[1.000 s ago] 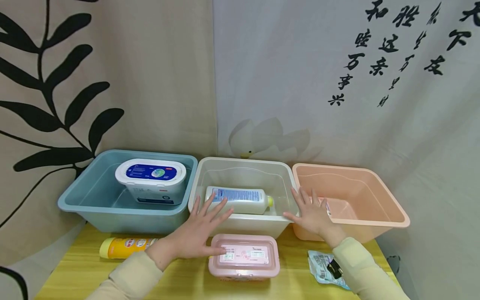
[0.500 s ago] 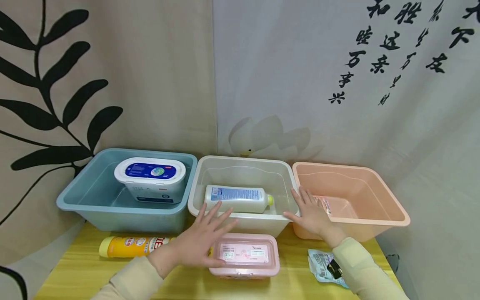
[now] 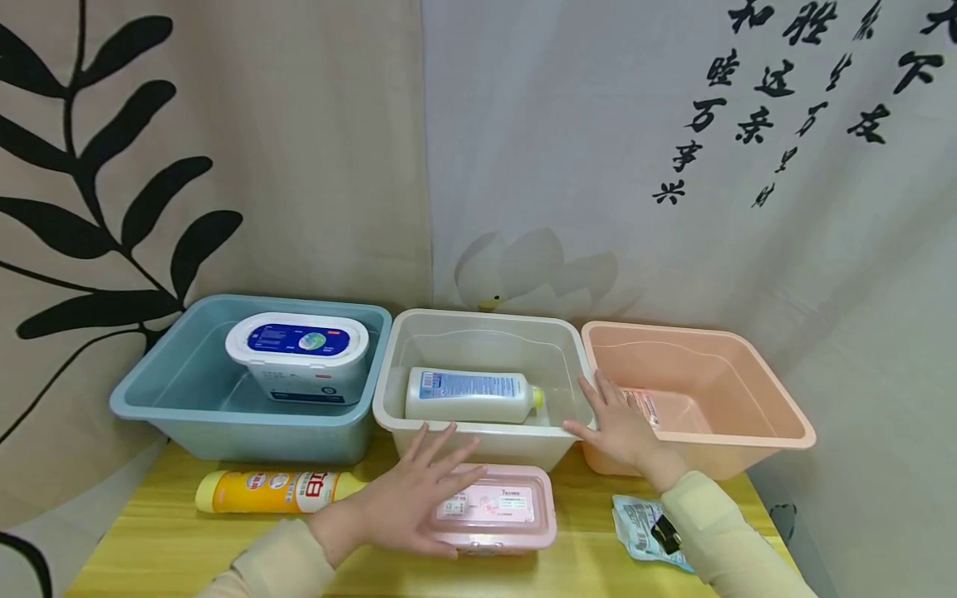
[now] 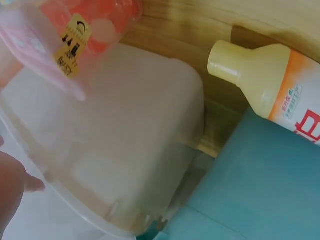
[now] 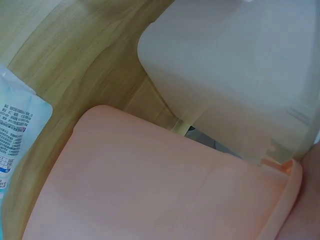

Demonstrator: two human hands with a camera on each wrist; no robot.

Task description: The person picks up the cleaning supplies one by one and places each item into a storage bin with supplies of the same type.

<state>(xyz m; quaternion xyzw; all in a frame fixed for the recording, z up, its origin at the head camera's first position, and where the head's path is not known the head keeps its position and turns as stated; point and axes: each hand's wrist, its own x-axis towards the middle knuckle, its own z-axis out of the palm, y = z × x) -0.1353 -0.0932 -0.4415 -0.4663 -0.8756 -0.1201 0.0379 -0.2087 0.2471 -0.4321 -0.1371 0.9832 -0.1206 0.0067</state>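
Note:
My left hand (image 3: 407,502), fingers stretched out, hovers over the left end of a pink lidded box (image 3: 523,531) and hides part of it. In the left wrist view that pink box (image 4: 107,27) carries a yellow sticker. My right hand (image 3: 624,428) lies with spread fingers where the rims of the cream bin (image 3: 508,430) and the peach bin (image 3: 733,440) meet. A white bottle with a yellow-green cap (image 3: 463,399) is on its side inside the cream bin. Inside the peach bin is a small package (image 3: 645,405), partly behind my right fingers.
A blue bin (image 3: 172,399) at the left holds a white tub (image 3: 299,365) with a blue label. On the wooden table (image 3: 583,573), an orange-yellow bottle (image 3: 262,492) lies before it. A light blue pouch (image 3: 635,527) lies by my right sleeve. A printed curtain hangs behind the bins.
My left hand has come down and back from the cream bin's front rim to the pink box, uncovering more of the orange-yellow bottle. My right hand stays on the rims.

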